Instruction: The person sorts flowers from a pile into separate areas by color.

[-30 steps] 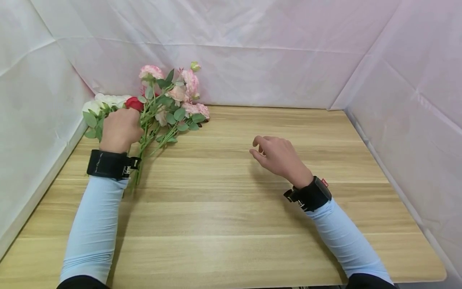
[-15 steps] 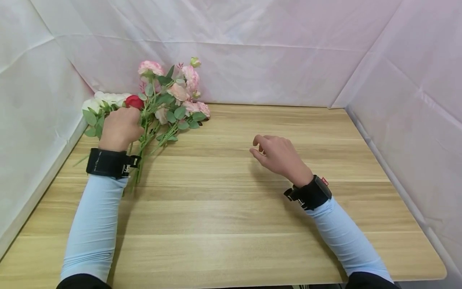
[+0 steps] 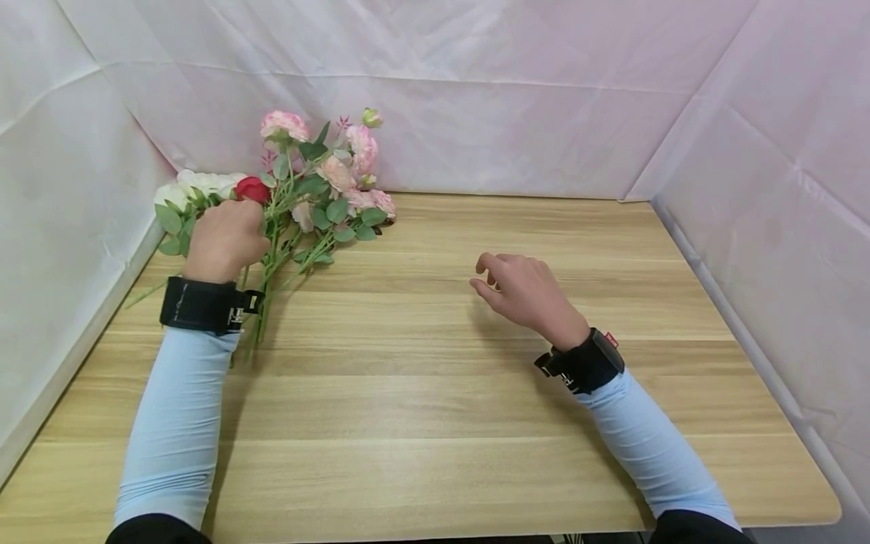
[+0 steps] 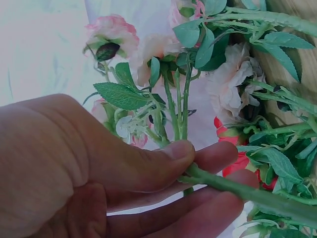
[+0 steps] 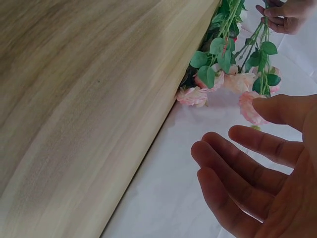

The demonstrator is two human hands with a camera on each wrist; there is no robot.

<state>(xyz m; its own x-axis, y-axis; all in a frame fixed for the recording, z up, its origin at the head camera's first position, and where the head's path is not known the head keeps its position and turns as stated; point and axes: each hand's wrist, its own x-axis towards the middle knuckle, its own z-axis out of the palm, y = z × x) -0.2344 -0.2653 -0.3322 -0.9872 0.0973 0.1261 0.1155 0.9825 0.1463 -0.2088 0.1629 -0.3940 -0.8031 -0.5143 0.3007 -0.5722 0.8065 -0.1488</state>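
My left hand (image 3: 227, 238) is at the back left, among artificial flowers. In the left wrist view its thumb and fingers pinch a green flower stem (image 4: 223, 183), with pale pink blooms (image 4: 111, 34) beyond the fingertips. A red flower (image 3: 252, 190) and white flowers (image 3: 204, 183) show just behind this hand. Pink flowers (image 3: 336, 174) with green leaves stand to its right, near the back cloth. My right hand (image 3: 526, 295) hovers over the middle right of the table, palm down, fingers loosely bent and holding nothing. The left fingers are hidden in the head view.
The wood-grain table (image 3: 435, 408) has rounded front corners. White cloth (image 3: 476, 91) hangs behind it and along both sides. Several green stems (image 3: 261, 317) extend toward the front, beside the left wrist strap (image 3: 200, 304).
A thin green stem end has come into view left of my left wrist and reaches farther out. The left wrist has shifted slightly left. My right hand stays nearly still.
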